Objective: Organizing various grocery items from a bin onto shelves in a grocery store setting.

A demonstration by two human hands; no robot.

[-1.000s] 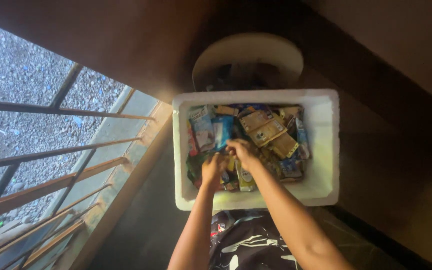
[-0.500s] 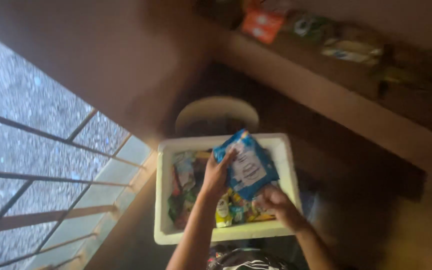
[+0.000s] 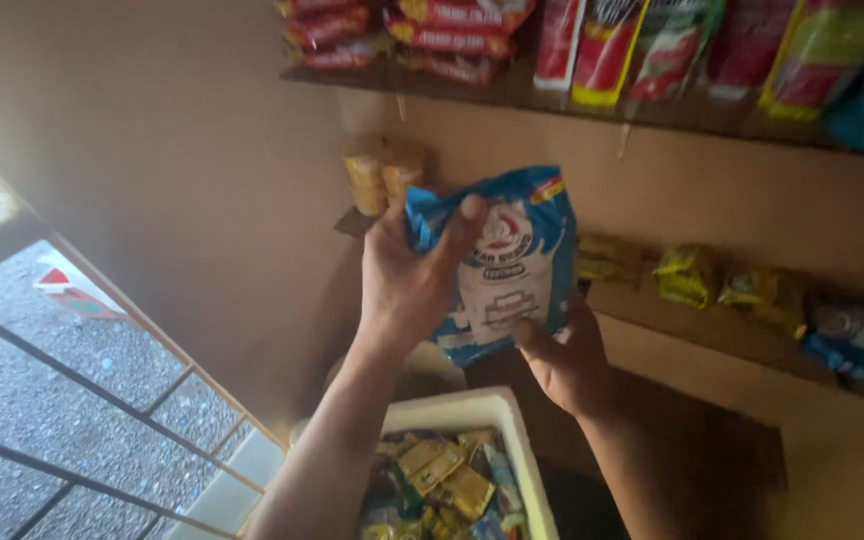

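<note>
A blue and white packet [image 3: 512, 270] is raised in front of the wall shelves, held by both hands. My left hand [image 3: 407, 280] grips its upper left corner, thumb over the front. My right hand [image 3: 564, 362] supports the packet's lower right edge from below. Beneath them a white foam box [image 3: 512, 440] stands low in view, filled with several small coloured packets [image 3: 442, 485].
An upper shelf [image 3: 592, 105] carries red, yellow and green packets. A middle shelf [image 3: 732, 320] holds yellow and blue packets and two yellow jars [image 3: 382, 175]. A barred window [image 3: 62, 400] slopes along the left over gravel ground.
Both hands lifted the blue and white packet out of the foam box and up to shelf height. The view tilted upward from the box to the shelves.
</note>
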